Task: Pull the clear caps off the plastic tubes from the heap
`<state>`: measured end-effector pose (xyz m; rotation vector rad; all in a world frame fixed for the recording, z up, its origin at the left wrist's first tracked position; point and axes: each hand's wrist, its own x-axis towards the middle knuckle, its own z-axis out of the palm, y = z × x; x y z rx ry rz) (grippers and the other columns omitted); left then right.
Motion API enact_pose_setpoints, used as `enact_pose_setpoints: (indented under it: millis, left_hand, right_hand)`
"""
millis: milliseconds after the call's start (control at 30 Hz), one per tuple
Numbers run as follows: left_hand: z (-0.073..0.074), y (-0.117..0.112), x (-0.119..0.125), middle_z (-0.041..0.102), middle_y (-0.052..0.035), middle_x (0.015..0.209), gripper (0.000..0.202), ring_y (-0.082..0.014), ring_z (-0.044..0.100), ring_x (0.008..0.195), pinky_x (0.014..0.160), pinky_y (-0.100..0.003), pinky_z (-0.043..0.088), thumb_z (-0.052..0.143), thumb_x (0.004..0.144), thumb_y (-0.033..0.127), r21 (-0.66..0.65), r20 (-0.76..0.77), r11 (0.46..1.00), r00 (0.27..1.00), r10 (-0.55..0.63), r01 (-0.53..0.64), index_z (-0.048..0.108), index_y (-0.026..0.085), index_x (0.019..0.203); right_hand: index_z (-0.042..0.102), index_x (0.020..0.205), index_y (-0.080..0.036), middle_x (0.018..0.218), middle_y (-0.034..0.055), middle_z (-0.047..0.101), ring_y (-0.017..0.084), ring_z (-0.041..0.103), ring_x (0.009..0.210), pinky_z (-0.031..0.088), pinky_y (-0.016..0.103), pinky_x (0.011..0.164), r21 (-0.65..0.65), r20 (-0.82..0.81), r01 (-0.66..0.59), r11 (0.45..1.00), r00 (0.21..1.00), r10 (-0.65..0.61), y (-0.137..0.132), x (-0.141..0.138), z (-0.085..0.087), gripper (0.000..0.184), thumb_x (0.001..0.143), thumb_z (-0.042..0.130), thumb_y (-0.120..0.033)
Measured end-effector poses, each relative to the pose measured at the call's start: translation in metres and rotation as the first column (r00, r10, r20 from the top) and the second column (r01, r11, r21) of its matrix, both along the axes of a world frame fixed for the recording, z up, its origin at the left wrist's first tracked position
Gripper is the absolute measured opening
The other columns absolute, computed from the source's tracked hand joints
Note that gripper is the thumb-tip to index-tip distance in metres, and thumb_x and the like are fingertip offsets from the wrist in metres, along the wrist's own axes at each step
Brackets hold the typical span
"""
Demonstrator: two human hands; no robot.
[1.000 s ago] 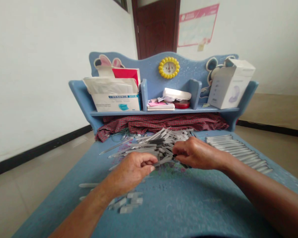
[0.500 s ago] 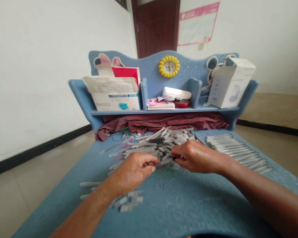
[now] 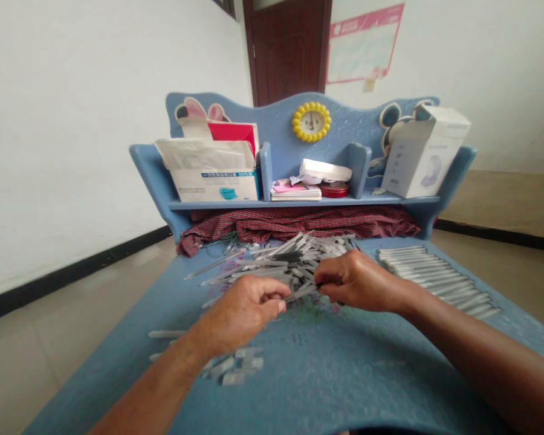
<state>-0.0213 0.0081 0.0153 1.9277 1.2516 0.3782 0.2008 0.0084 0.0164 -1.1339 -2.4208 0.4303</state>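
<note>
My left hand (image 3: pixel 242 314) and my right hand (image 3: pixel 358 281) meet over the blue desk (image 3: pixel 344 374), both pinched shut on a thin grey strip (image 3: pixel 301 293) that runs between them. Right behind the hands lies a loose heap of several grey strips (image 3: pixel 281 263). A neat row of the same strips (image 3: pixel 435 278) lies side by side at the right. A few short grey pieces (image 3: pixel 238 365) lie beneath my left wrist.
A red checked cloth (image 3: pixel 299 223) lies under the desk's shelf. On the shelf stand a mask box (image 3: pixel 213 175), a red tin (image 3: pixel 334 190) with papers, and a white carton (image 3: pixel 424 160). A yellow clock (image 3: pixel 311 122) is on the back panel. Tiled floor is on both sides.
The hands stay pinched together over the heap; my right hand shifted slightly back and forth. The view drifted a little to the left.
</note>
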Motion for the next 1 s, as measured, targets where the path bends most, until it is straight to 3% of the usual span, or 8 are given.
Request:
enact_pose_setpoints:
  millis: [167, 300, 433, 700, 1000]
  left_hand:
    - [0.001, 0.0, -0.001, 0.058, 0.0008, 0.067, 0.033, -0.0102, 0.047, 0.053, 0.05, -0.022, 0.036, 0.052, 0.074, 0.032, -0.066, 0.05, 0.998, 0.999, 0.019, -0.015, 0.066, 0.015, 0.099]
    - [0.002, -0.001, 0.0, 0.061, -0.0002, 0.068, 0.033, -0.0108, 0.05, 0.055, 0.05, -0.022, 0.037, 0.051, 0.074, 0.032, -0.051, 0.048, 0.999, 0.999, 0.015, -0.012, 0.066, 0.015, 0.097]
    - [0.004, -0.002, 0.002, 0.062, 0.0001, 0.067, 0.031, -0.0118, 0.052, 0.056, 0.049, -0.021, 0.037, 0.051, 0.073, 0.032, -0.026, 0.019, 0.999, 1.0, 0.023, -0.022, 0.068, 0.016, 0.093]
    - [0.005, -0.002, 0.0, 0.065, -0.0013, 0.071, 0.033, -0.0112, 0.053, 0.056, 0.05, -0.021, 0.039, 0.051, 0.072, 0.03, -0.079, 0.072, 0.997, 0.997, 0.025, -0.019, 0.068, 0.015, 0.096]
    - [0.01, -0.003, 0.001, 0.066, -0.0008, 0.075, 0.03, -0.0101, 0.053, 0.059, 0.052, -0.02, 0.042, 0.052, 0.073, 0.031, -0.116, 0.11, 0.993, 0.994, 0.016, -0.003, 0.065, 0.015, 0.095]
  right_hand:
    - [0.06, 0.07, -0.014, 0.054, -0.0051, 0.053, 0.005, 0.047, 0.049, 0.031, 0.016, 0.048, -0.058, -0.107, 0.006, 0.998, 0.994, -0.012, 0.0, 0.001, 0.0, 0.012, 0.07, 0.051, -0.007]
    - [0.059, 0.069, -0.014, 0.054, -0.0052, 0.052, 0.005, 0.048, 0.049, 0.032, 0.016, 0.048, -0.064, -0.124, 0.002, 0.998, 0.992, -0.01, -0.001, 0.001, 0.0, 0.012, 0.069, 0.05, -0.006]
    - [0.058, 0.07, -0.015, 0.054, -0.0048, 0.054, 0.006, 0.051, 0.048, 0.034, 0.016, 0.046, -0.163, -0.178, -0.023, 0.986, 0.984, -0.007, 0.0, 0.002, -0.003, 0.01, 0.07, 0.05, -0.008]
    - [0.057, 0.07, -0.015, 0.049, -0.0061, 0.054, 0.006, 0.051, 0.042, 0.034, 0.015, 0.038, -0.439, -0.35, -0.086, 0.894, 0.933, -0.082, 0.003, 0.004, -0.006, 0.002, 0.071, 0.056, -0.013]
    - [0.056, 0.07, -0.015, 0.047, -0.0058, 0.056, 0.007, 0.053, 0.04, 0.035, 0.015, 0.037, -0.541, -0.45, -0.135, 0.83, 0.88, -0.15, 0.002, 0.0, -0.001, 0.008, 0.067, 0.063, -0.016]
